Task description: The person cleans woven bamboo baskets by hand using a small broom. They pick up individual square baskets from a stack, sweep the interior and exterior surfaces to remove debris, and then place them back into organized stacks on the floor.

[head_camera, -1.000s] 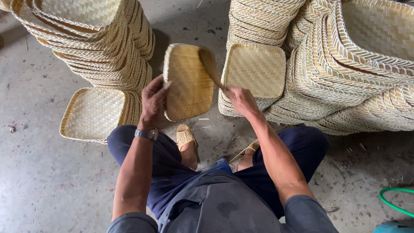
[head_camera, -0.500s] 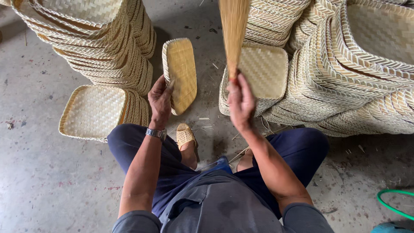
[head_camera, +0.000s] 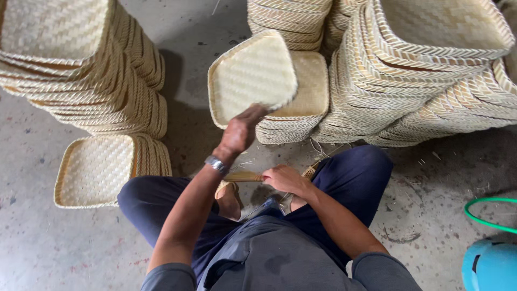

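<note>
Brush now lowering to my lap; left hand (head_camera: 239, 134) clamping light, stiff tray (head_camera: 250, 78) by rim, right hand (head_camera: 284, 179) closed on brush (head_camera: 245, 177)

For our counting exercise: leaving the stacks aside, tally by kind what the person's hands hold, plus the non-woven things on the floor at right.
Woven tray, in left hand: 1
Straw-coloured tool, in right hand: 1
Green hose: 1
Blue container: 1
Total: 4

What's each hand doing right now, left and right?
Left hand: closed on the lifted woven tray.
Right hand: down by the knees, gripping a bamboo strip.
</note>
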